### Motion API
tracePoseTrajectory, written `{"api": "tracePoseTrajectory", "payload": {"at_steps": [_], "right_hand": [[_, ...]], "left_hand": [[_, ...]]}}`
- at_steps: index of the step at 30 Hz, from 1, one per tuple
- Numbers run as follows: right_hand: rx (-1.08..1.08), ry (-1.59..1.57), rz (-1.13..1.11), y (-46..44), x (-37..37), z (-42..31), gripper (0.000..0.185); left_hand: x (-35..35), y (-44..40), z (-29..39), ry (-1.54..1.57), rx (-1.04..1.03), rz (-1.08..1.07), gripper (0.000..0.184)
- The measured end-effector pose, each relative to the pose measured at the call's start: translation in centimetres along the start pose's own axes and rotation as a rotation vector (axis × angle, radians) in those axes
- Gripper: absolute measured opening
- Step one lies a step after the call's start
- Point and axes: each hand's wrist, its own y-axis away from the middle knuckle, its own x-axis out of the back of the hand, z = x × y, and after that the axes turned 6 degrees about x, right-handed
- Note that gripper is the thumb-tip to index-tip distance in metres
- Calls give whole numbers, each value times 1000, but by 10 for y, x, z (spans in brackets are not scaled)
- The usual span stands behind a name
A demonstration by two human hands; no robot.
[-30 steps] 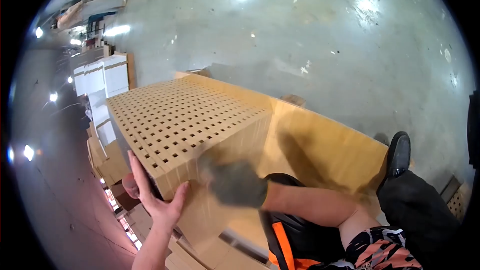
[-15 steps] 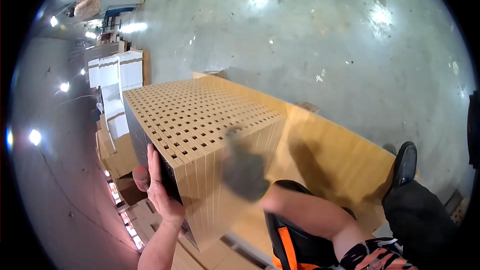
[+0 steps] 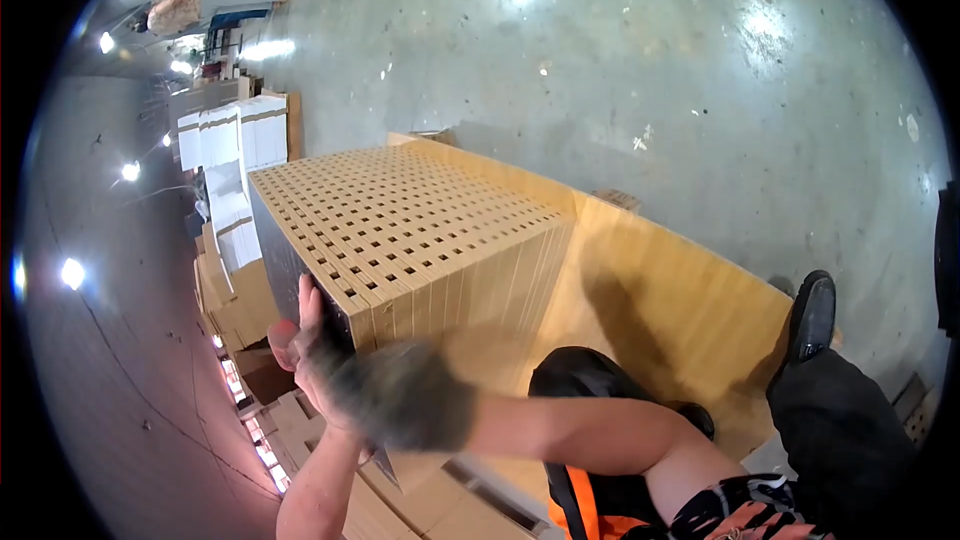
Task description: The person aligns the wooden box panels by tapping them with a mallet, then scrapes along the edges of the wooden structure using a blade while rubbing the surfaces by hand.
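A stack of light brown slats point(image 3: 470, 285) stands on a wooden board, with rows of small square holes across its top. My left hand point(image 3: 318, 370) is bare and lies against the dark side panel point(image 3: 283, 260) at the stack's near left corner. Its visible fingers are stretched out, and the gloved hand partly covers it. My right hand point(image 3: 410, 395), in a dark grey glove, is smeared by motion in front of the stack's near end and overlaps the left palm. Its fingers are too blurred to read.
The yellowish wooden board point(image 3: 680, 290) extends right beneath the stack, beside a black shoe point(image 3: 812, 315). White stacked packs point(image 3: 235, 145) stand at the left, with cardboard point(image 3: 240, 315) nearer. Concrete floor point(image 3: 600, 60) spans the upper view. A black and orange item point(image 3: 580, 500) lies below my right forearm.
My right hand has moved left and down from the stack's near end to over my left hand. My left hand, spread at the corner earlier, now lies along the dark side. The view has shifted slightly.
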Motion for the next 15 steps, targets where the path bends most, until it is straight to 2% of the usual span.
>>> {"api": "tracePoseTrajectory", "payload": {"at_steps": [1,2,3,4,6,7,8,10,11,12,15], "right_hand": [[-121,32,21,16,-5,19,55],[-364,-137,45,45,-22,48,57],[-641,-578,157,75,-53,78,60],[-778,-780,245,72,-51,83,62],[-525,230,-31,64,-27,56,75],[-281,41,150,26,-13,24,67],[-29,35,140,8,-17,8,62],[25,-24,204,1,-22,6,52],[53,-53,234,-2,-25,5,48],[-14,-43,247,12,-6,21,46],[-784,213,112,90,29,117,45]], "left_hand": [[-6,0,9,-81,-6,-1,67],[-9,0,14,-160,-11,-1,67],[-3,0,15,-286,-27,-4,67],[-3,3,15,-300,-43,4,67],[-5,1,14,-334,-75,-7,67],[-2,1,6,-215,-69,-4,65],[4,2,13,-320,-41,-30,64],[-2,-4,-2,331,118,46,64],[1,0,3,54,47,-5,64],[3,1,9,-220,-34,-55,65],[-2,1,11,-229,-60,-9,65]]}}
